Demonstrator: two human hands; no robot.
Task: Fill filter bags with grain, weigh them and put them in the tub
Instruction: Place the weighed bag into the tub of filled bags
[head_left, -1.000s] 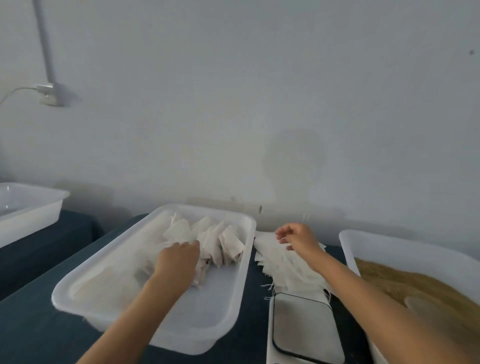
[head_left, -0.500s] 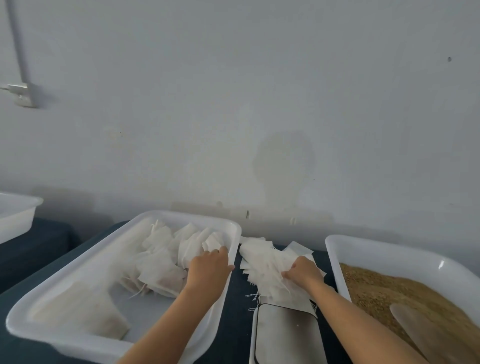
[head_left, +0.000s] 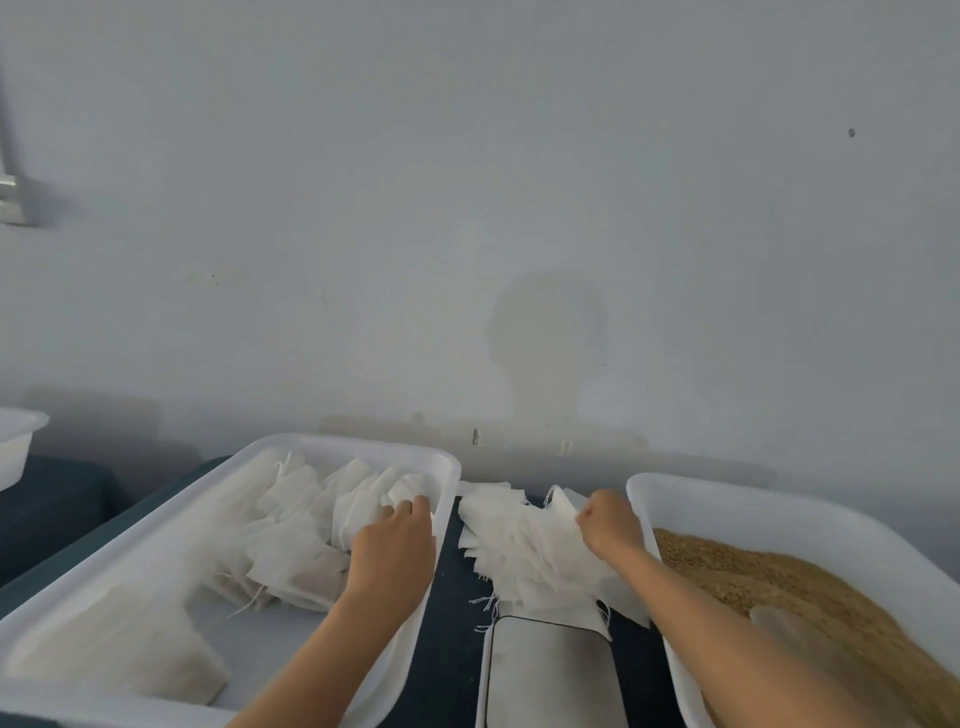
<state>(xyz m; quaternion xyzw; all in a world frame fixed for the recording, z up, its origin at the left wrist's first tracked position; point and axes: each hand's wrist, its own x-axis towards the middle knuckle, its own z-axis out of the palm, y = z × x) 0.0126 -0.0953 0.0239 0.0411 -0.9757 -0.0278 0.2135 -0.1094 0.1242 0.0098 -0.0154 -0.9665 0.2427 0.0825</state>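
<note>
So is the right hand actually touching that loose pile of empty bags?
Touching. The head view shows the right hand resting on the pile of empty bags, fingers curled into the top sheets.

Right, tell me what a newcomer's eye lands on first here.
Probably the loose heap of white filter bags on the dark table between the two tubs, with the right hand gripping its far edge. Next, the brown grain filling the right tub, and the left hand resting on filled bags in the left tub.
</note>
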